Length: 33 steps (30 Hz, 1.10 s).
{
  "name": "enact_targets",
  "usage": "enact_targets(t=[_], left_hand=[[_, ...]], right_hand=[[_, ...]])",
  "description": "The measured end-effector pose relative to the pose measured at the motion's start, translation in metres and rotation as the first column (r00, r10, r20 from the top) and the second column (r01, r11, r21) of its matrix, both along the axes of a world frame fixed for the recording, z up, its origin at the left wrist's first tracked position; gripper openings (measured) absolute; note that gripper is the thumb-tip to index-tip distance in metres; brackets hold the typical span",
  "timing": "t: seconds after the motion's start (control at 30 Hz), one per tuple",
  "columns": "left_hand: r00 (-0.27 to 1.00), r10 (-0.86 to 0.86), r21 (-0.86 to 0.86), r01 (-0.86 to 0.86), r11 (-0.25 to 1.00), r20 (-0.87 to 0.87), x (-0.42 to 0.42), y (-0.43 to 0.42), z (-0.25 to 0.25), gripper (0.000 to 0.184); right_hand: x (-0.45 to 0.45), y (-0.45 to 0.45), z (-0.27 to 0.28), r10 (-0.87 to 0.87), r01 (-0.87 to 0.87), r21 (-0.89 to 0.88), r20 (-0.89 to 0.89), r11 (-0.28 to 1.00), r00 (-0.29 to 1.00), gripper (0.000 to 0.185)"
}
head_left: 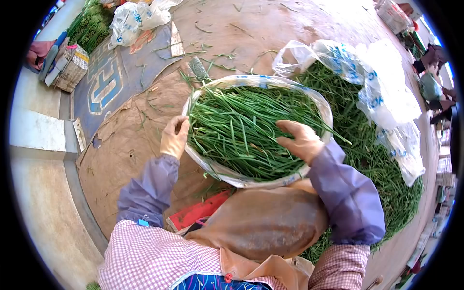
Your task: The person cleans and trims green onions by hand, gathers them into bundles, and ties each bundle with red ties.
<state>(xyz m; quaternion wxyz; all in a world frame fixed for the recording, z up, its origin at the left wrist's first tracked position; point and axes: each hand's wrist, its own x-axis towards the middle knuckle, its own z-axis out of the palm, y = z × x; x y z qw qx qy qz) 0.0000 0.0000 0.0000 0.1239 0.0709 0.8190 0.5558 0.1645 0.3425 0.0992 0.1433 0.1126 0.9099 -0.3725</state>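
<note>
The bare hands (174,137) emerge from purple-grey oversleeves (345,193) gathered at the wrists; a blue clip (143,223) sits at the left one's upper edge, alongside a pink-and-white checked top (150,256), brown apron (266,222), red fastening (228,278) and patterned blue cloth (205,282)

The long stalks (237,130) are showing bright green; the outer pile (348,128) is showing darker green. The basket rim (237,81) is presenting white with blue marks, and the plastic bags (382,92) are displaying white with blue lettering. The oversleeves (343,193) are showing greyish purple, the shirt (159,253) a pink-and-white check, the apron (270,222) mottled brown. The clip (142,223) is showing blue.
</note>
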Motion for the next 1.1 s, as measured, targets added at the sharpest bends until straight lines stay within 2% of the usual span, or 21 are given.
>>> enact_targets(t=[0.07,0.1,0.17,0.2,0.27,0.3,0.37,0.43,0.5,0.57,0.63,0.67,0.7,0.73,0.77,0.8,0.87,0.97,1.0,1.07,1.1], left_hand=[[0.974,-0.075,-0.111,0.052,0.992,-0.215,-0.006,0.017,0.002,0.023],[0.955,-0.136,-0.237,0.073,0.969,-0.262,-0.056,0.002,-0.012,0.026],[0.903,-0.223,-0.348,0.089,0.933,-0.367,-0.108,0.021,-0.033,0.036],[0.901,-0.251,-0.354,0.119,0.928,-0.353,-0.125,0.035,-0.052,0.04],[0.894,-0.312,-0.391,0.175,0.903,-0.321,-0.154,0.048,-0.083,0.05],[0.942,-0.283,-0.448,0.178,0.876,-0.179,-0.154,0.057,-0.082,0.062],[0.96,-0.249,-0.417,0.278,0.865,0.124,-0.164,0.067,-0.088,0.066],[0.956,-0.24,-0.435,0.291,0.852,0.17,-0.166,0.073,-0.085,0.065],[0.959,-0.234,-0.44,0.283,0.852,0.163,-0.163,0.071,-0.094,0.064],[0.97,-0.23,-0.428,0.241,0.871,0.078,-0.16,0.065,-0.104,0.064],[0.97,-0.225,-0.41,0.244,0.879,0.094,-0.154,0.068,-0.097,0.064],[0.969,-0.233,-0.391,0.247,0.887,0.083,-0.153,0.066,-0.098,0.065],[0.967,-0.243,-0.369,0.252,0.895,0.071,-0.151,0.067,-0.098,0.065],[0.968,-0.249,-0.342,0.244,0.907,0.031,-0.15,0.068,-0.091,0.064],[0.969,-0.242,-0.267,0.247,0.932,0.051,-0.148,0.066,-0.091,0.063],[0.969,-0.234,-0.185,0.244,0.952,0.071,-0.144,0.064,-0.095,0.063],[0.96,-0.245,0.073,0.237,0.969,0.135,-0.146,0.058,-0.115,0.062],[0.96,-0.178,-0.15,0.213,0.965,0.218,-0.146,0.057,-0.084,0.061],[0.944,-0.211,-0.122,0.247,0.961,0.253,-0.146,0.052,-0.075,0.062],[0.991,-0.067,-0.226,0.091,0.97,0.114,-0.137,0.052,-0.065,0.065],[0.999,0.001,-0.271,0.009,0.963,0.037,-0.13,0.052,-0.057,0.066]], right_hand=[[-0.009,-0.005,-0.02,0.078,-0.064,0.136,-0.099,0.989,0.992,0.05],[-0.062,-0.026,-0.058,0.076,-0.063,0.106,-0.119,0.992,0.99,0.051],[-0.107,-0.021,-0.091,-0.035,0.046,0.073,-0.144,0.996,0.989,0.055],[-0.118,-0.016,-0.091,-0.083,0.099,0.127,-0.123,0.987,0.989,0.064],[-0.143,-0.006,-0.116,-0.044,0.062,0.262,-0.076,0.963,0.996,0.087],[-0.151,-0.006,-0.124,-0.038,0.048,0.341,-0.036,0.939,0.999,0.096],[-0.164,-0.009,-0.141,-0.062,0.034,0.37,0.063,0.928,0.996,0.104],[-0.17,-0.025,-0.149,-0.042,-0.004,0.396,0.11,0.918,0.993,0.113],[-0.179,-0.042,-0.145,-0.004,-0.062,0.261,0.244,0.963,0.97,0.111],[-0.179,-0.036,-0.158,-0.07,0.048,0.15,0.147,0.988,0.987,0.107],[-0.177,-0.01,-0.198,-0.228,0.231,-0.065,0.055,0.971,0.972,0.107],[-0.176,-0.011,-0.211,-0.178,0.181,-0.066,0.053,0.981,0.983,0.108],[-0.182,-0.03,-0.165,-0.062,0.024,0.17,0.226,0.985,0.972,0.11],[-0.189,-0.046,-0.145,-0.024,-0.027,0.186,0.268,0.982,0.963,0.108],[-0.191,-0.056,-0.137,0.013,-0.079,0.199,0.311,0.977,0.95,0.106],[-0.187,-0.057,-0.144,-0.016,-0.028,0.157,0.275,0.987,0.961,0.104],[-0.183,-0.044,-0.156,-0.07,0.081,-0.051,0.193,0.995,0.979,0.106],[-0.175,-0.023,-0.166,-0.208,0.206,-0.269,0.022,0.941,0.978,0.1],[-0.17,-0.018,-0.159,-0.275,0.258,-0.36,0.004,0.897,0.962,0.097],[-0.16,-0.014,-0.145,-0.423,0.335,-0.588,-0.014,0.736,0.906,0.091],[-0.156,-0.015,-0.138,-0.477,0.363,-0.59,-0.043,0.721,0.878,0.09]])
